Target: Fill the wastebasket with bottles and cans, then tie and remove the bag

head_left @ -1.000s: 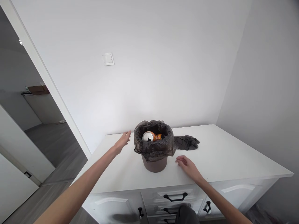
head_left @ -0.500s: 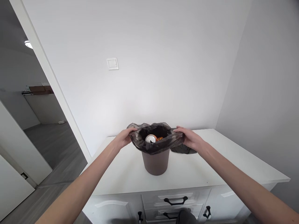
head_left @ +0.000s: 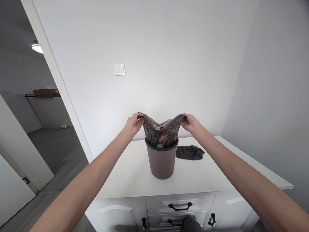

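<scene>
A brown bin [head_left: 162,162] stands upright on the white cabinet top [head_left: 120,183]. Out of it rises a thin black bag [head_left: 160,130], its lower part still inside the bin, with blurred orange and green contents showing through. My left hand [head_left: 135,123] pinches the bag's left upper edge, and my right hand [head_left: 190,122] grips the right upper edge. Between the hands the bag's mouth sags in a V. Both hands are above the bin's dark rim, to either side of it.
A folded black plastic piece [head_left: 190,152] lies on the cabinet right of the bin. Drawers with black handles [head_left: 180,206] are below. Behind is a wall with a white switch [head_left: 119,69]. An open doorway is at the left.
Both hands have moved up with the bag's edges, which have come off the bin's rim. The rim now shows, and the can seen in the bag's mouth earlier is no longer plainly visible.
</scene>
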Motion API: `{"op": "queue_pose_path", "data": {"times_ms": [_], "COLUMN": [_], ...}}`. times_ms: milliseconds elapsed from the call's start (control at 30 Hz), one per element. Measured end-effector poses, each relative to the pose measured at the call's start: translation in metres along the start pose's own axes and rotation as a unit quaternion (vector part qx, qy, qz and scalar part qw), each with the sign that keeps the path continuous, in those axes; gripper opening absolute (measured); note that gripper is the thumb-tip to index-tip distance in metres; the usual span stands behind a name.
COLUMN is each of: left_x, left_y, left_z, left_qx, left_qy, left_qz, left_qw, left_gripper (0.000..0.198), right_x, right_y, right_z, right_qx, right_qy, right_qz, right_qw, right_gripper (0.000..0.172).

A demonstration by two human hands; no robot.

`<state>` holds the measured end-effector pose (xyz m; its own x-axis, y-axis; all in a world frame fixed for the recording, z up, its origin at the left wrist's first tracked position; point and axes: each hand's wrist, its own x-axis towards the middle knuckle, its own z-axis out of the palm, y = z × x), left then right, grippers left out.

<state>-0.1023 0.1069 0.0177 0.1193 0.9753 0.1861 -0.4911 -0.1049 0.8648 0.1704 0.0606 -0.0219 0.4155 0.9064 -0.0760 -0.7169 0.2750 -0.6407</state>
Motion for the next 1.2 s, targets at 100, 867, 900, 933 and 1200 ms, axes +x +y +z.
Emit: {"op": "queue_pose_path", "data": {"times_ms": [100,867,900,933,1200], "left_x": [0.002,0.004,0.004,0.002,-0.042], "left_y": [-0.002,0.091,0.103,0.116,0.203], "left_z": [0.001,0.032,0.031,0.030,-0.020], "left_qx": [-0.008,-0.065,-0.067,-0.067,-0.062], "left_qy": [0.006,-0.034,-0.036,-0.037,0.030], "left_qz": [0.024,0.166,0.184,0.201,0.259], "left_qw": [1.000,0.983,0.980,0.977,0.963], "left_gripper": [0.024,0.021,0.020,0.020,0.023], "right_x": [0.005,-0.019,-0.022,-0.026,-0.074], "right_y": [0.004,-0.064,-0.070,-0.076,-0.069], "right_z": [-0.005,0.075,0.082,0.090,0.138], "right_qx": [0.016,0.089,0.087,0.085,-0.011], "right_qy": [0.013,-0.118,-0.139,-0.163,-0.300], "right_qz": [-0.001,-0.107,-0.120,-0.132,-0.185], "right_qw": [1.000,0.983,0.979,0.974,0.936], "right_gripper": [0.022,0.021,0.021,0.021,0.022]}}
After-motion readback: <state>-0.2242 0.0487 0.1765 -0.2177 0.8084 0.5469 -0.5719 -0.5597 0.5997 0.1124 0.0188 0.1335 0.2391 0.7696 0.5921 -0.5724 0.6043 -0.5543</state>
